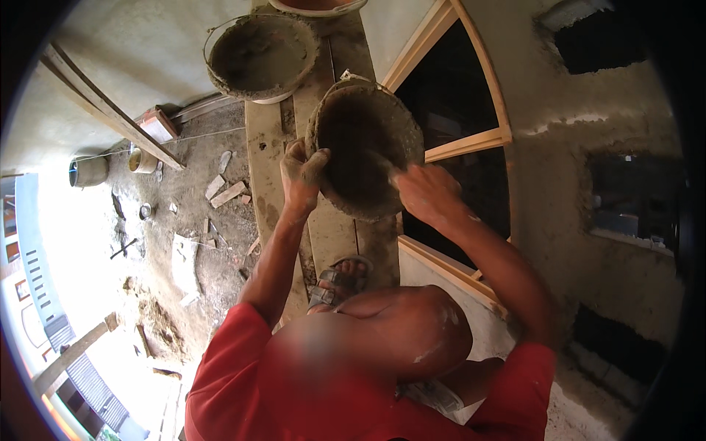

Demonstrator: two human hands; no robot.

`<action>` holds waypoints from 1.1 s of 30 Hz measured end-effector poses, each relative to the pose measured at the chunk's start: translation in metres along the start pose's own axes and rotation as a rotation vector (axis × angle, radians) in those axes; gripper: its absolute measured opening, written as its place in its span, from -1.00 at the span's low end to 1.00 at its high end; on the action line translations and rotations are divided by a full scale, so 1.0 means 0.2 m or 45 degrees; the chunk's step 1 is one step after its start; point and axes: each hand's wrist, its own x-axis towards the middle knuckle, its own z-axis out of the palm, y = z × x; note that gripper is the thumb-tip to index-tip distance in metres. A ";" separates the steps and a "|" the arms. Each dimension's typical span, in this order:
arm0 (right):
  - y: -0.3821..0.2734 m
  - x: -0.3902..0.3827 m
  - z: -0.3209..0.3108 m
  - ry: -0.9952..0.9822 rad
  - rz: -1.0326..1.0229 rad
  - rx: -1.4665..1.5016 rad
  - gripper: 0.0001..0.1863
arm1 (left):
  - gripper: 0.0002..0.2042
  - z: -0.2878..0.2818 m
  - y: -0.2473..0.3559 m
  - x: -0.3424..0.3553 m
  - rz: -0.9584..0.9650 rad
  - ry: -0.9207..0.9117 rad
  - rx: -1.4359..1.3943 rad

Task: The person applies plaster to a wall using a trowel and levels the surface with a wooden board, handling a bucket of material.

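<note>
A mortar-crusted bucket point(409, 126) is tilted above the planks, its dark mouth facing me. My left hand point(301, 175) grips its left rim, thumb over the edge. My right hand point(426, 192) is closed at the right side of the mouth. A thin greyish shape runs from that fist into the bucket, too dim to name. The bucket's contents are in shadow. Farther off to the left stands a second bucket point(300, 45) with a wire handle, holding wet grey mortar.
Wooden planks point(266, 158) carry the buckets and my sandalled foot point(342, 281). An orange tub point(316, 6) shows at the far edge. On the right are a wooden window frame point(471, 143) and a rough wall. Rubble point(229, 193) and a slanting timber point(110, 110) lie left.
</note>
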 end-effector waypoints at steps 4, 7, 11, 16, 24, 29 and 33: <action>0.07 -0.12 -0.09 0.171 0.175 0.347 -0.79 | -0.68 -0.03 -0.02 0.08 -0.062 -0.032 0.285; 0.19 -0.01 0.03 0.043 -0.053 0.766 -0.76 | -0.63 0.03 -0.06 0.06 0.006 -0.106 0.340; 0.19 0.01 0.13 -0.008 -0.019 0.464 -0.75 | -0.61 0.13 0.00 -0.01 0.037 -0.067 0.273; 0.30 -0.09 0.15 0.551 0.155 0.268 -0.85 | -0.58 0.25 0.01 -0.06 0.206 -0.155 0.133; 0.09 -0.17 0.12 0.243 0.060 0.531 -0.82 | -0.66 0.21 -0.02 -0.02 0.209 -0.106 0.194; 0.21 -0.11 0.19 0.126 0.051 0.690 -0.81 | -0.66 0.21 0.00 -0.03 0.178 -0.115 0.314; 0.30 -0.10 0.10 0.305 0.176 0.311 -0.86 | -0.65 0.16 -0.01 -0.01 0.244 -0.097 0.283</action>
